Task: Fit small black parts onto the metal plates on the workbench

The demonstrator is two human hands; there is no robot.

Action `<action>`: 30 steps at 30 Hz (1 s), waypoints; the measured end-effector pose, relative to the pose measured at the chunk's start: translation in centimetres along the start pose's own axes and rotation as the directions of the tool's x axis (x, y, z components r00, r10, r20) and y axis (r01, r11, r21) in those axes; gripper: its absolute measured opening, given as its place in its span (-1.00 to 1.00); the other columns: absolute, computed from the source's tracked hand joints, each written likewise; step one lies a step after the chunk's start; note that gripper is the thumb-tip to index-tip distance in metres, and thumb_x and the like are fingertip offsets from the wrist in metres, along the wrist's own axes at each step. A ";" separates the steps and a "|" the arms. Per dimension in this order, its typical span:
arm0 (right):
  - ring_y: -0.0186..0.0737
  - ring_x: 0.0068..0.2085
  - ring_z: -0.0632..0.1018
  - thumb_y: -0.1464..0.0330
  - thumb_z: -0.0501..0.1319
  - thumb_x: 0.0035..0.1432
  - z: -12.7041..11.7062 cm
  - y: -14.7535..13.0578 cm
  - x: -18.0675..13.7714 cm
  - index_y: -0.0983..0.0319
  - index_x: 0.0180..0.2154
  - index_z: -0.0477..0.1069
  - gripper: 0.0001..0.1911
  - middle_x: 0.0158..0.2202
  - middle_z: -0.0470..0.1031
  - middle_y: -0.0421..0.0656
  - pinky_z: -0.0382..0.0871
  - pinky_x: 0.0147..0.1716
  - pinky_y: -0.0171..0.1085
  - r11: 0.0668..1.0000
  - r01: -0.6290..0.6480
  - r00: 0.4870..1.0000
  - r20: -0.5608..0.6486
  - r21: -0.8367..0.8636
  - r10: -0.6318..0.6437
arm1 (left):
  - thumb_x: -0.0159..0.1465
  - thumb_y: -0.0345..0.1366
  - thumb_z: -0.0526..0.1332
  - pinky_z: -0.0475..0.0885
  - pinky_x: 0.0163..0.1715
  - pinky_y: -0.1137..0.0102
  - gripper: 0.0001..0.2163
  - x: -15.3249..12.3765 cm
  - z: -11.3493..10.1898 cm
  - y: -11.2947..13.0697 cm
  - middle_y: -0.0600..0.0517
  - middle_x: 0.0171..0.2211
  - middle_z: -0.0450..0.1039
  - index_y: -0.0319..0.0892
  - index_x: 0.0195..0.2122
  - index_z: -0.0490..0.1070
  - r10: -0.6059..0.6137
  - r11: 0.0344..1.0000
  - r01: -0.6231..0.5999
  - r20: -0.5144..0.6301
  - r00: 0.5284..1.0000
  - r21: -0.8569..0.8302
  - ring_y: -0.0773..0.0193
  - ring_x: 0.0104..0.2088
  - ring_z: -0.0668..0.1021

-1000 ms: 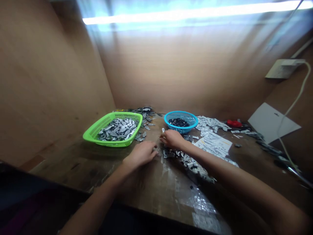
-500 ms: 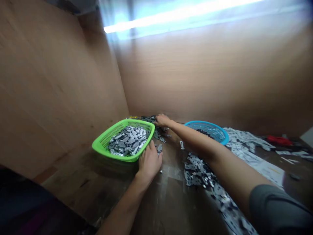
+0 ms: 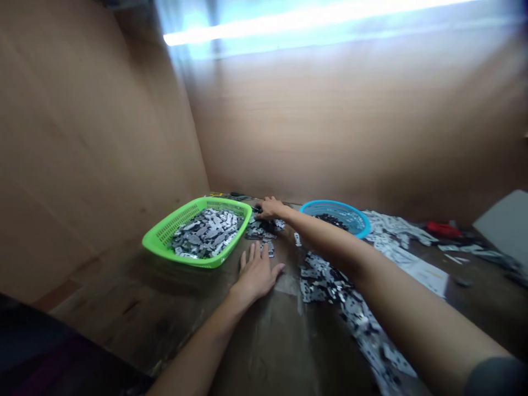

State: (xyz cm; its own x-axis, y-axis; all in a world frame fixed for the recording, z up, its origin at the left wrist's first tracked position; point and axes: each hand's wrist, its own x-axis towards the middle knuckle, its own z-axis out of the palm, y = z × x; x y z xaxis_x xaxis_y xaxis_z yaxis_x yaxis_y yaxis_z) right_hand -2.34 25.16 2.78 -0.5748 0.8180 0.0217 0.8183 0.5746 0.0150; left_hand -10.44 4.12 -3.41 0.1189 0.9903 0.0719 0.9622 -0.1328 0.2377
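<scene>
My left hand (image 3: 256, 271) lies flat on the wooden table (image 3: 264, 341), fingers spread, just right of the green basket (image 3: 165, 236) full of small grey metal parts. My right hand (image 3: 269, 208) is stretched far forward onto a heap of small grey parts (image 3: 260, 230) behind the basket's right corner, fingers curled down over them. Whether it holds any part is hidden. Under my right forearm lies a long strip of loose parts (image 3: 325, 278).
A round blue basket (image 3: 350, 217) with dark pieces stands to the right of my right hand. White papers (image 3: 416, 264) and a red object (image 3: 439, 229) lie further right. Brown board walls close in the left and back sides.
My right hand first reached from near the blue basket to the heap behind the green basket, then drew back a little. My left hand slid toward the green basket and opened flat.
</scene>
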 end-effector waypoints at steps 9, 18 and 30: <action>0.07 0.02 0.27 0.07 0.12 0.02 0.2 -1.8 -14.0 0.23 -0.02 0.31 -0.47 -0.04 0.27 0.07 0.14 -0.07 0.00 0.996 -0.010 0.993 -0.121 -0.083 0.000 | 0.21 -0.05 0.00 0.25 -0.08 0.33 -0.60 -2.0 -3.0 2.8 -0.07 0.00 0.34 -0.06 0.02 0.30 0.408 0.911 -0.409 -0.013 0.913 -0.050 0.13 -0.04 0.41; -0.21 0.01 0.30 0.23 0.07 0.16 -3.2 6.8 -27.0 0.16 -0.10 0.37 -0.70 -0.04 0.34 -0.12 0.11 0.00 -0.27 0.981 -0.152 0.918 -0.349 0.123 0.186 | 0.17 -0.06 0.03 0.18 -0.10 0.00 -0.55 -2.7 -9.1 -0.3 -0.22 -0.14 0.38 -0.19 0.02 0.26 -0.087 0.973 0.204 -0.638 0.765 0.111 -0.11 -0.12 0.40; -0.23 0.00 0.35 0.34 -0.04 0.21 2.8 15.5 -35.3 0.32 0.13 0.09 -0.54 0.08 0.24 0.02 0.16 -0.02 -0.31 0.860 -0.423 0.782 -0.364 0.286 0.506 | 0.16 0.00 -0.04 0.34 -0.48 0.19 -0.59 -1.5 -7.9 -1.4 -0.20 -0.41 0.45 -0.10 -0.16 0.43 -0.172 0.947 0.243 -0.305 0.937 0.211 -0.05 -0.40 0.49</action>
State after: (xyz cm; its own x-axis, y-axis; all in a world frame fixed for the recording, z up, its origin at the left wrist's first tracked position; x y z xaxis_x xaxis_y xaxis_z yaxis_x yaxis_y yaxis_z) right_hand 30.66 5.25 -0.52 -0.0356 0.9208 0.3885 0.9467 0.1556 -0.2820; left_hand -13.88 2.48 3.81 -0.1289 0.9380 0.3217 0.9916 0.1233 0.0380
